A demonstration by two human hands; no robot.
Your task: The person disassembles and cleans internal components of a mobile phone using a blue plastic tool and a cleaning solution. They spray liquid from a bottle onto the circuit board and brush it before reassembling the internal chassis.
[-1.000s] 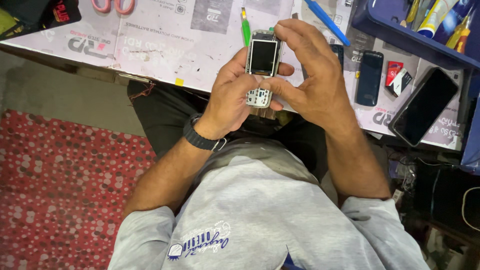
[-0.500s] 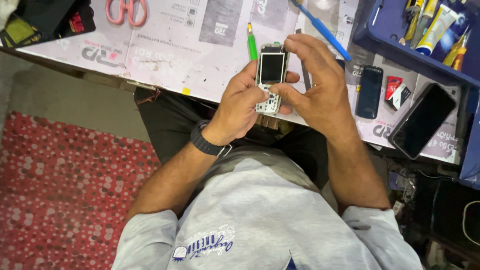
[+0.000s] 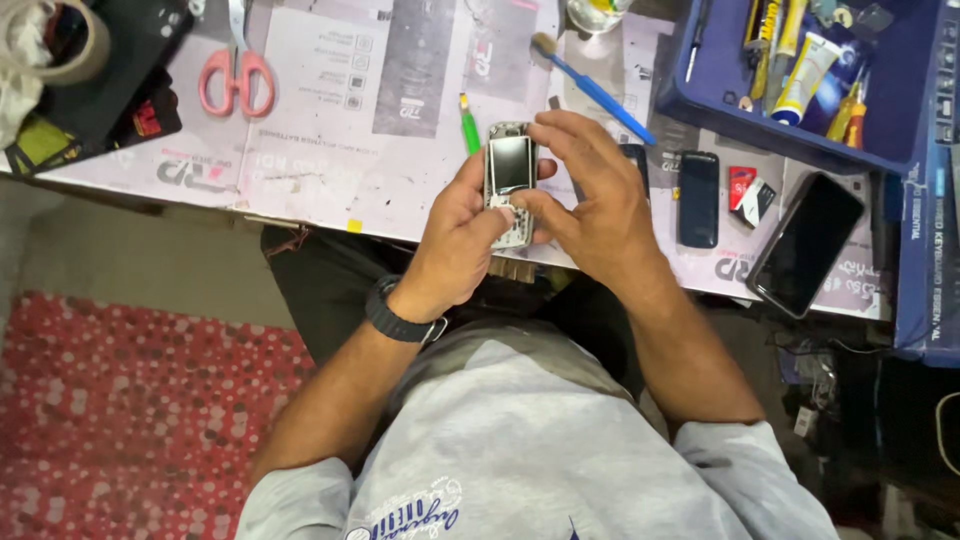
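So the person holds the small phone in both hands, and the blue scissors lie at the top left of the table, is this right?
Not quite: the scissors have pink handles, not blue, as the head view shows. The rest stands: the left hand and right hand hold the small phone, and the scissors lie at the table's top left.

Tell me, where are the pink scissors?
The pink scissors lie at the upper left of the head view on the paper-covered table, far left of the hands.
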